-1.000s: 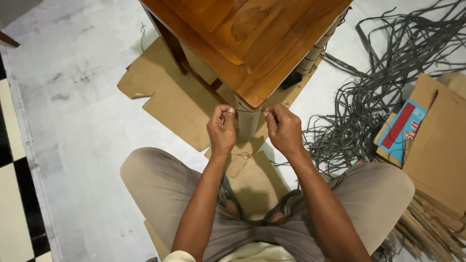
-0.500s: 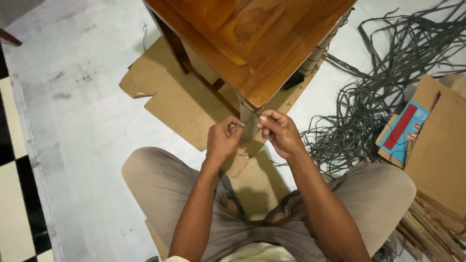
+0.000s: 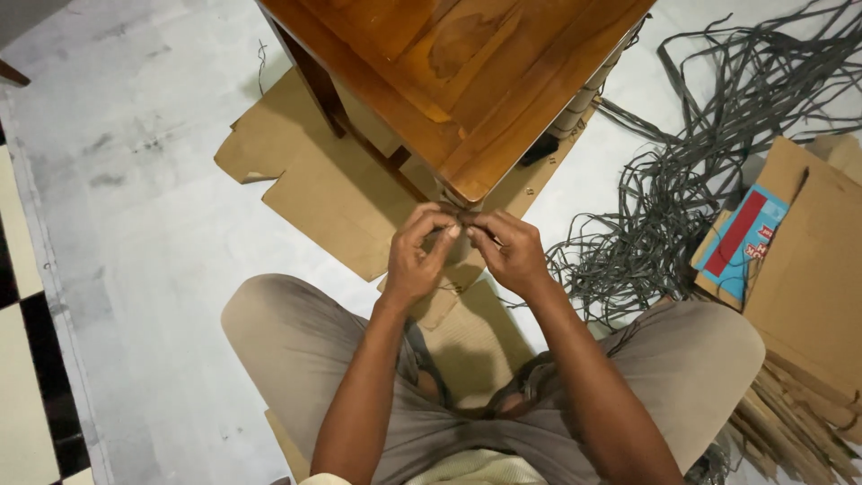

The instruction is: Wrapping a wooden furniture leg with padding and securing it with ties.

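I sit cross-legged on the floor facing a brown wooden table (image 3: 467, 81) seen from above. My left hand (image 3: 417, 256) and my right hand (image 3: 512, 251) meet fingertip to fingertip just below the table's near corner. Both pinch a thin grey strap (image 3: 460, 218) that wraps the table leg under that corner. The leg itself is mostly hidden by the tabletop and my fingers.
Flattened brown cardboard (image 3: 305, 180) lies on the pale floor under the table and my legs. A tangled heap of grey straps (image 3: 700, 180) spreads to the right. Stacked cardboard pieces (image 3: 808, 278) with a blue and red box sit at the far right. Black and cream tiles (image 3: 18, 359) edge the left.
My hands were apart, each gripping one side of the wrapped leg. They have drawn together until the fingertips touch at the corner.
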